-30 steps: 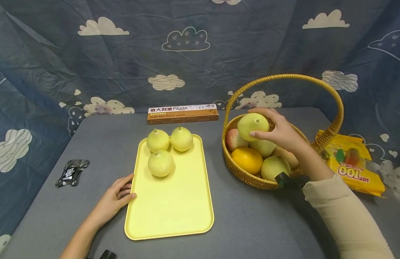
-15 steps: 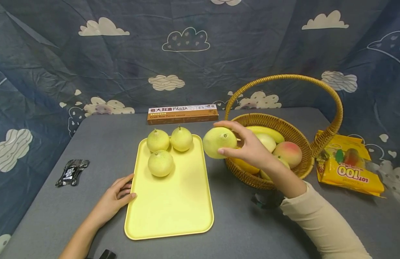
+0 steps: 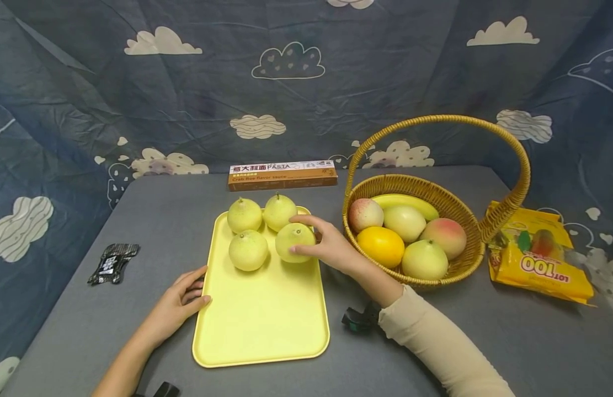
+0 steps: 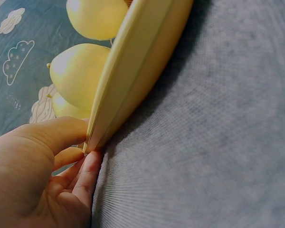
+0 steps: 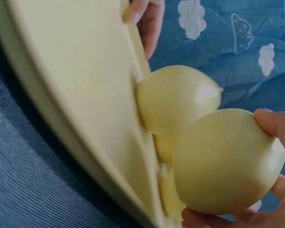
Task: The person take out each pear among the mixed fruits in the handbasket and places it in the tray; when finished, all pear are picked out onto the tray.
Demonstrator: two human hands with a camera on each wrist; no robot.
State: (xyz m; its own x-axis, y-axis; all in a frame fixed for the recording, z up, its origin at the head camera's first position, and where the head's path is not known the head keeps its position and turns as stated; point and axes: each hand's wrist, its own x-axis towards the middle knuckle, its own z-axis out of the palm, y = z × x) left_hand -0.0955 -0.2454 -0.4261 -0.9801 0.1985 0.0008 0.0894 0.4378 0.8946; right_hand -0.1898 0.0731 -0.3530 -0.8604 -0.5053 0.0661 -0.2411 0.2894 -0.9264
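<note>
My right hand (image 3: 333, 248) holds a pale green pear (image 3: 292, 242) between thumb and fingers, over the right side of a yellow tray (image 3: 261, 325). In the right wrist view this pear (image 5: 223, 161) overlaps another pear (image 5: 175, 99) and is seen close to the tray. Three more pears, the nearest (image 3: 248, 251) among them, sit on the tray's far half, stems up. My left hand (image 3: 174, 303) pinches the tray's left rim; in the left wrist view the thumb (image 4: 69, 133) lies over the rim and the fingers are at its outer side.
Right of the tray stands a wicker basket (image 3: 465, 264) with a tall handle, holding peaches, a banana, a pear and other fruit. A yellow snack bag (image 3: 539, 270) lies beyond it. A pasta box (image 3: 283, 177) is behind, a black wrapped packet (image 3: 113, 263) at left.
My right hand has carried the pear leftward from above the basket to over the tray, beside the other pears. The left hand has stayed at the tray's rim.
</note>
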